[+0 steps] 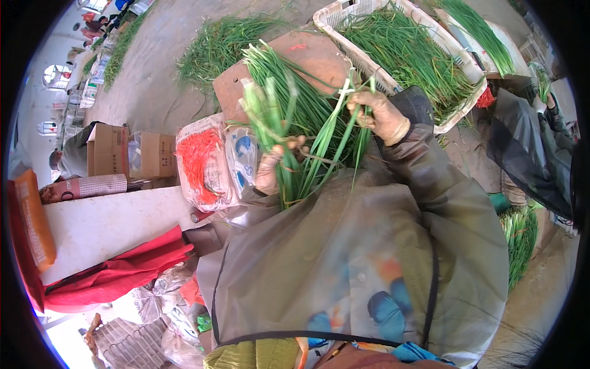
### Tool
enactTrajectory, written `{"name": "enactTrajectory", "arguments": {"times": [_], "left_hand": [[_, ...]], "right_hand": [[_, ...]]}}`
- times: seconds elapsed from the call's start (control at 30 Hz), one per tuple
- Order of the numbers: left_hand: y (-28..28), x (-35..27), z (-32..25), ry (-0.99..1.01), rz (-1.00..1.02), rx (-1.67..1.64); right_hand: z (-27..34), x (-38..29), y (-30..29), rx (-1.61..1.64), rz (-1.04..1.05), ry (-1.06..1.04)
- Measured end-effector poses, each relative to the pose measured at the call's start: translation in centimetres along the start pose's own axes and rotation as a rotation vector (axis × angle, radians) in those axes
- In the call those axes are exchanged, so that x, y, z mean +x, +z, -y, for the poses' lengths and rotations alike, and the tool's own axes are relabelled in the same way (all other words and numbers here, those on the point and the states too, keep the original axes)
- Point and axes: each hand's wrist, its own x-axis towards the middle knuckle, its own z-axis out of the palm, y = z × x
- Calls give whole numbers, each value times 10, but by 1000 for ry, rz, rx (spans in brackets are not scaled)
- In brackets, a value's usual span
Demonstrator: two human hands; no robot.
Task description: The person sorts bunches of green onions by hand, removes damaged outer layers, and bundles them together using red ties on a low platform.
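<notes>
My left hand [268, 171] is closed around a bunch of long green chive-like stalks [261, 108], pale ends up and leaves hanging towards my lap. Pinched in my right hand [380, 116] are a few more stalks [338, 108]; their lower lengths slant down beside the left-hand bunch. Both hands seem to wear thin, soiled gloves. Behind them, a thick heap of the same greens [295, 78] lies on a reddish-brown board [318, 50] before me. Leaves hide part of the left fingers.
A white plastic crate [357, 57] full of loose greens stands beyond my right hand. Red ties [200, 159] lie on a sack at left, near cardboard boxes [108, 150] and a white tabletop [115, 226]. Cut greens [216, 48] cover some floor. Another person's dark apron [521, 143] is at right.
</notes>
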Motion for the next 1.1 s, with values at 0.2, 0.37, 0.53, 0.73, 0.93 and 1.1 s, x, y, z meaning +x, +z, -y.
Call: {"name": "enactTrajectory", "arguments": {"times": [0.2, 0.37, 0.53, 0.73, 0.93, 1.1], "left_hand": [[12, 8, 19, -287, 88, 172], [-10, 2, 10, -117, 40, 124], [4, -3, -9, -53, -112, 241], [20, -3, -13, -74, -95, 235], [34, -8, -13, -114, -132, 128], [33, -6, -23, -87, -53, 186]], "right_hand": [[2, 17, 21, 35, 4, 37], [36, 9, -5, 387, 31, -297], [56, -2, -47, -849, -401, -253], [20, 13, 13, -297, -237, 15], [-11, 38, 38, -831, -260, -390], [2, 46, 9, -776, -430, -572]]}}
